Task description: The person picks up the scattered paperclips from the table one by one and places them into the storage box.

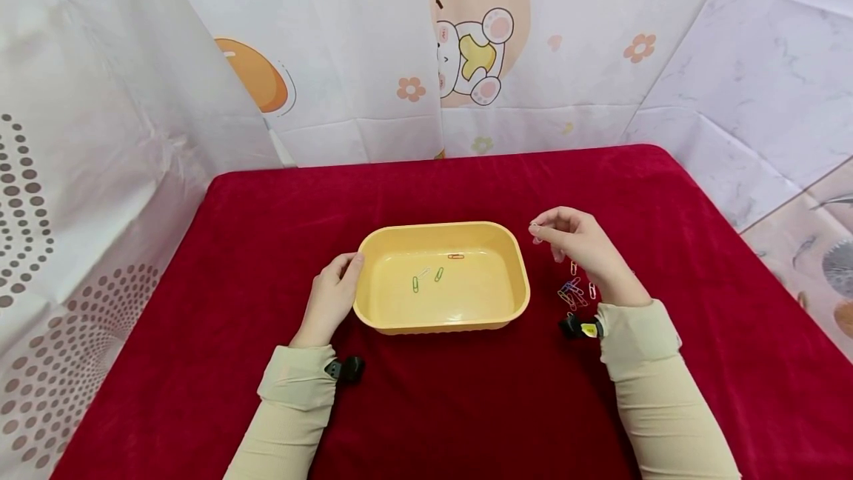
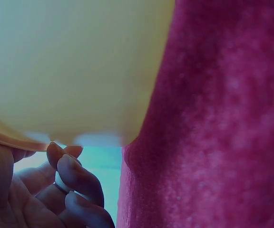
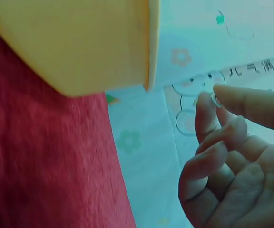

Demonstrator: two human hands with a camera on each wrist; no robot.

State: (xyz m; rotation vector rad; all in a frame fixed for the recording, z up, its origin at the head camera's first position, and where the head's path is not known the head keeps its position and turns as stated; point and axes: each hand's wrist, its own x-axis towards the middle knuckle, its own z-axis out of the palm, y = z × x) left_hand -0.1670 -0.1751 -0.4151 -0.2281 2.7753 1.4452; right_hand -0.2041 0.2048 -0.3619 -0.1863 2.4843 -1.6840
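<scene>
A yellow plastic basin point(image 1: 480, 295) stands on the red cloth. Inside it lie several paper clips, among them a red one point(image 1: 456, 256), a white one point(image 1: 423, 272) and a green one point(image 1: 416, 284). My left hand point(image 1: 329, 298) grips the basin's left rim, thumb on top and fingers at the outer side. Just past the right rim, my right hand point(image 1: 580, 247) is raised and pinches a small pale paper clip point(image 3: 215, 100) between thumb and forefinger; most of the clip is hidden by the fingertips. Below that hand lies a loose pile of coloured paper clips point(image 1: 573, 293).
A red velvet cloth point(image 1: 426, 406) covers the table. Behind it and at both sides hang printed white curtains point(image 1: 360, 87). Single clips, such as a white one point(image 1: 591, 290), lie beside the pile, partly near the right wrist.
</scene>
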